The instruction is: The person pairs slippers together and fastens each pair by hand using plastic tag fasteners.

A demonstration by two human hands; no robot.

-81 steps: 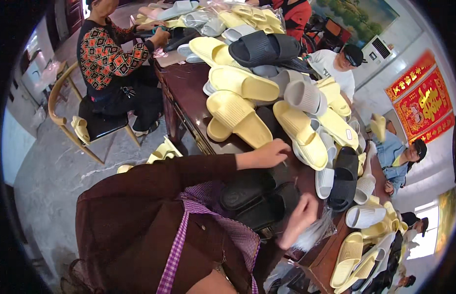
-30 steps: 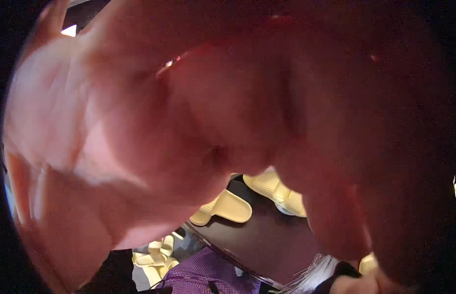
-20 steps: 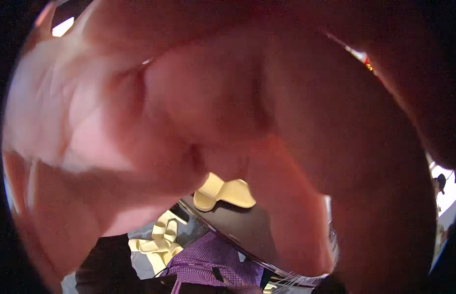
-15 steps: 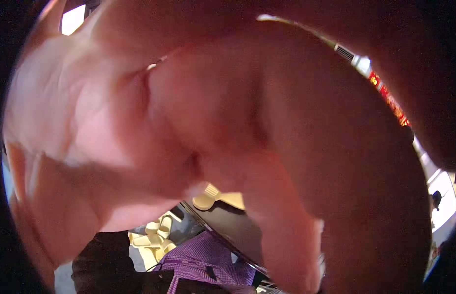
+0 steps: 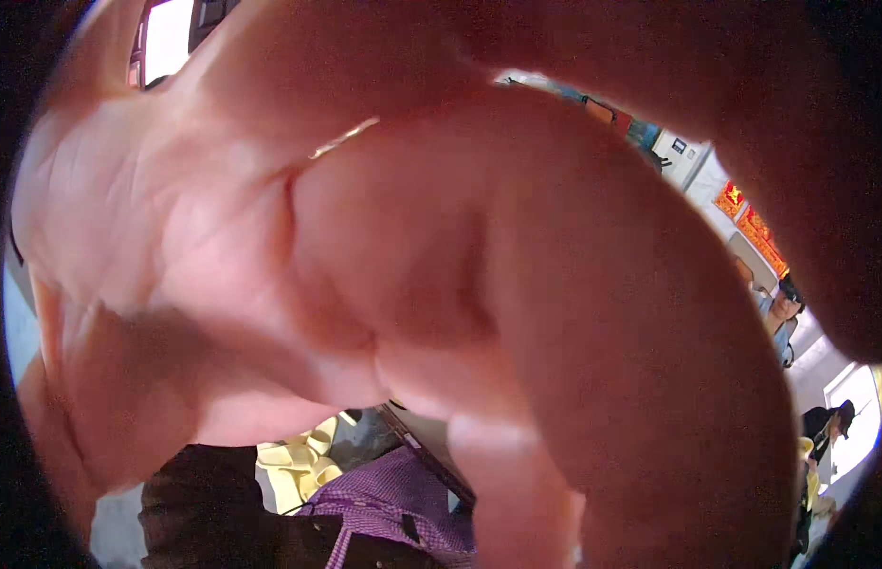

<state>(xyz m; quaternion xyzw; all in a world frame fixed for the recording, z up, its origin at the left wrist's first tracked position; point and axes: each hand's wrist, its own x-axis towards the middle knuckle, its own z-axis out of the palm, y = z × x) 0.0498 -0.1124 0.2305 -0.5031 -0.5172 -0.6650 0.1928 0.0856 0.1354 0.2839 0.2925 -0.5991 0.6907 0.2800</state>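
My left hand [image 5: 365, 275] fills most of the view, very close to the camera. Creases of the palm show at the left, and the fingers spread and curve toward the right and the lower edge. Narrow gaps separate some of them, and I see nothing held in the palm. The fingertips are out of view or blurred. A black sleeve [image 5: 204, 503] shows at the lower left. Beside it lies purple checked cloth [image 5: 393, 493] with a strap. My right hand cannot be made out.
Pale yellow slippers [image 5: 303, 465] lie below the hand, beside a dark table edge [image 5: 427, 441]. Through the gap at the right show red and orange banners [image 5: 761, 239], a person [image 5: 784, 308] and another in a dark cap [image 5: 820, 431]. A bright opening [image 5: 168, 40] is at the upper left.
The hand has shifted slightly, and the gap at the right has widened, bringing two people into sight. Less of the table and its yellow slipper shows below the palm.
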